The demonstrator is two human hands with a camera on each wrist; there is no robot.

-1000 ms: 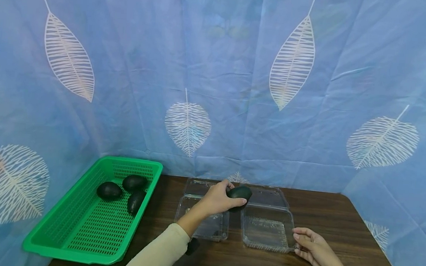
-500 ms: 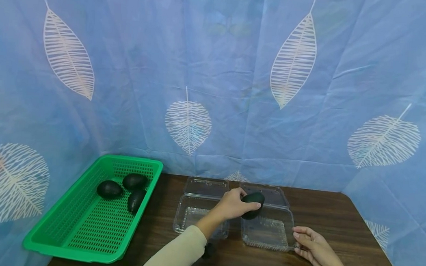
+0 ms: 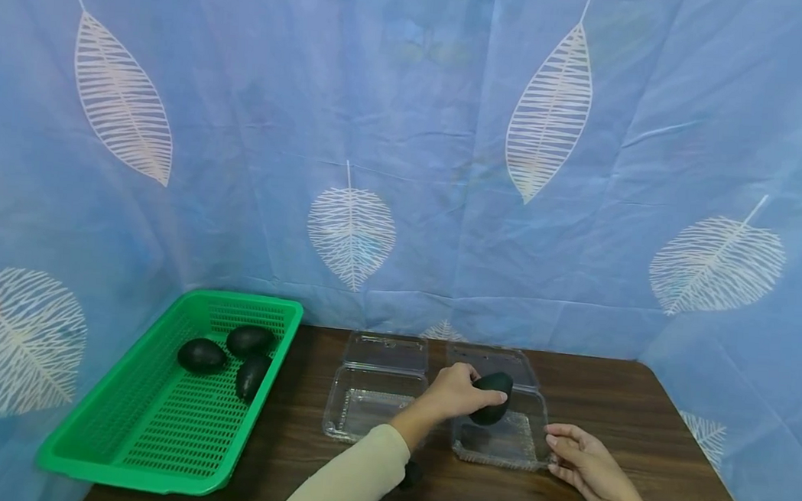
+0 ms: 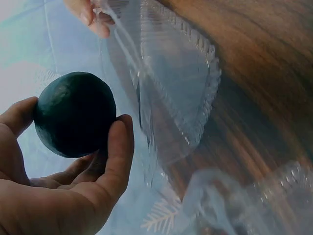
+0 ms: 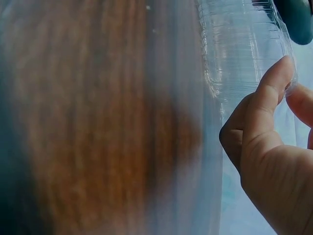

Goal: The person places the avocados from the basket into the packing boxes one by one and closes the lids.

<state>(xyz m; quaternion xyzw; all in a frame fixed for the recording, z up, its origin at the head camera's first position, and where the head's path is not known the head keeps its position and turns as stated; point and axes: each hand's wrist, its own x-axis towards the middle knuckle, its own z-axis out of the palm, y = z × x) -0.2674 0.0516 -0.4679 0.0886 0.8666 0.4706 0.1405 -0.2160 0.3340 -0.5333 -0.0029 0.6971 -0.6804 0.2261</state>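
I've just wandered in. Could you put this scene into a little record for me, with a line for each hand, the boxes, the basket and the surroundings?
Left hand: holds a dark green, oval fruit over the right clear plastic box
Right hand: pinches that box's edge
Beside it: left clear plastic box
Lids: both open
Green, rectangular plastic basket: contains three dark, oval fruits
Surface: brown wood-grain table
Backdrop: blue cloth with white leaf prints

Carried the dark avocado [image 3: 495, 400] rightward in the left hand [image 3: 454, 394], over the right clear container [image 3: 517, 439]. Tipped it steeper.
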